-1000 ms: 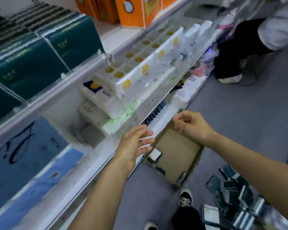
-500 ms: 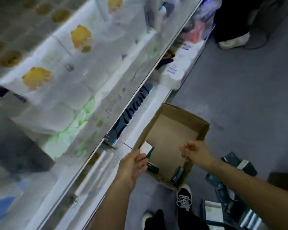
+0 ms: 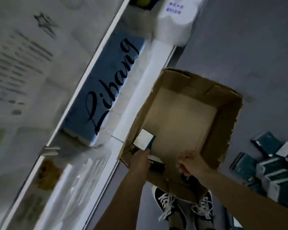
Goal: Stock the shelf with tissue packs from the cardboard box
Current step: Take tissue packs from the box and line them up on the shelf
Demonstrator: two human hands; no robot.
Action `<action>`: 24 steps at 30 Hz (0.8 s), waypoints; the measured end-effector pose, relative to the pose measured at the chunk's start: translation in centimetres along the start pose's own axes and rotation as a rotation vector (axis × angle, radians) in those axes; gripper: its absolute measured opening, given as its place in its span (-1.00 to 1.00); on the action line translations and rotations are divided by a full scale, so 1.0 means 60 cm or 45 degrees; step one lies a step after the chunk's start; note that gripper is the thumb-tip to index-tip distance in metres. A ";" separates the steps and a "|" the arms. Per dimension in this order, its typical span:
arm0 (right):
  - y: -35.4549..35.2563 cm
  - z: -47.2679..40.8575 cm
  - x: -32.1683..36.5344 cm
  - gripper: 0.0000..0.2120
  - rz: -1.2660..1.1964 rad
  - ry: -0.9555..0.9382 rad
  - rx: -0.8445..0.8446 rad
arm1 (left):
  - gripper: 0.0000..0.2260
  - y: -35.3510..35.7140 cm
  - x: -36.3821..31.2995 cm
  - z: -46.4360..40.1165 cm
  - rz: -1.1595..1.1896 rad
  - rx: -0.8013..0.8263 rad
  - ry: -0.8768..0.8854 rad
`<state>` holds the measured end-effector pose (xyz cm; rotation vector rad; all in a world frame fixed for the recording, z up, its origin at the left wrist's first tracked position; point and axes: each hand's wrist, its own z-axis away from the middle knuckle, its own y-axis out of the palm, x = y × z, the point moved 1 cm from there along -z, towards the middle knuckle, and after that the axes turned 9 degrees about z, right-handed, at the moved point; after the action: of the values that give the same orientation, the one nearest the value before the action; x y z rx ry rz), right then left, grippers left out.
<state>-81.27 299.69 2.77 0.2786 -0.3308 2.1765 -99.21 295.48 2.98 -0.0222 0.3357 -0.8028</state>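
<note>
The open cardboard box [image 3: 229, 128] stands on the grey floor against the bottom shelf. Its bottom is mostly bare. In its near left corner a dark green tissue pack [image 3: 144, 138] leans with its white face up, and a second dark pack [image 3: 157, 164] lies beside it. My left hand [image 3: 140, 161] reaches into that corner and touches these packs; its fingers are hidden. My right hand [image 3: 189, 163] is at the near wall, knuckles up, fingers curled down over a third dark pack [image 3: 188, 178]. Whether either hand grips a pack is unclear.
The bottom shelf [image 3: 158, 63] on the left holds a blue "Libang" pack [image 3: 106, 90] and white roll packs [image 3: 173, 25]. Blurred upper shelves fill the left side. Several dark green packs [image 3: 273, 165] lie piled on the floor at right. My shoes [image 3: 170, 208] stand behind the box.
My view has dropped from the shelves down onto the box. Both hands came down from shelf height into the near end of the box.
</note>
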 end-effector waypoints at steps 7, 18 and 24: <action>0.042 -0.156 0.000 -0.84 -0.110 -0.027 0.045 | -0.53 0.014 0.081 -0.289 0.162 -0.250 0.015; 0.107 -0.322 -0.011 -0.56 -0.153 0.011 0.099 | -0.26 0.041 0.069 -0.378 0.093 -0.383 0.076; 0.105 -0.348 -0.012 -0.28 -0.202 -0.026 0.134 | -0.08 0.024 0.073 -0.418 -0.084 -0.209 0.138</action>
<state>-87.62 302.53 -17.91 0.3733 -0.1985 2.0387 -102.96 296.07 -22.26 -0.1441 0.5047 -0.8417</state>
